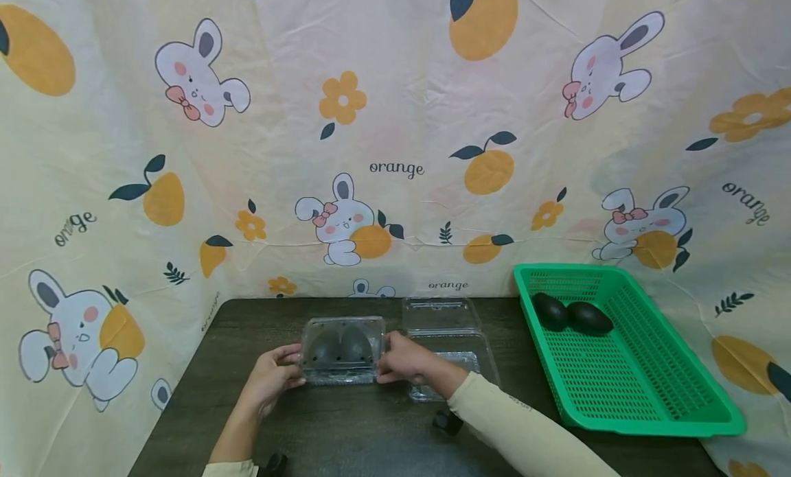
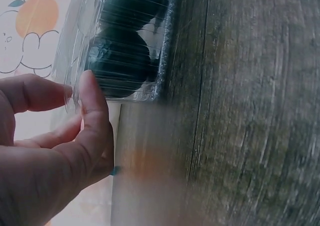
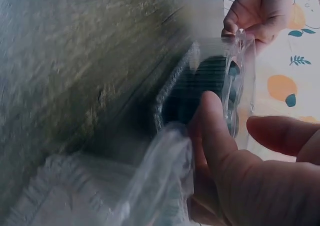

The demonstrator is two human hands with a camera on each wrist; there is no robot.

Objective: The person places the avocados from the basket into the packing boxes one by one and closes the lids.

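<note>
Clear plastic box, with two dark oval items inside, is held at the dark table, left of the green basket. Its left edge is pinched by the left hand; its right side is gripped by the right hand. Nearer the basket, an opened clear container is partly covered by the right arm. Two dark ovals are contained in the basket's far left corner.
</note>
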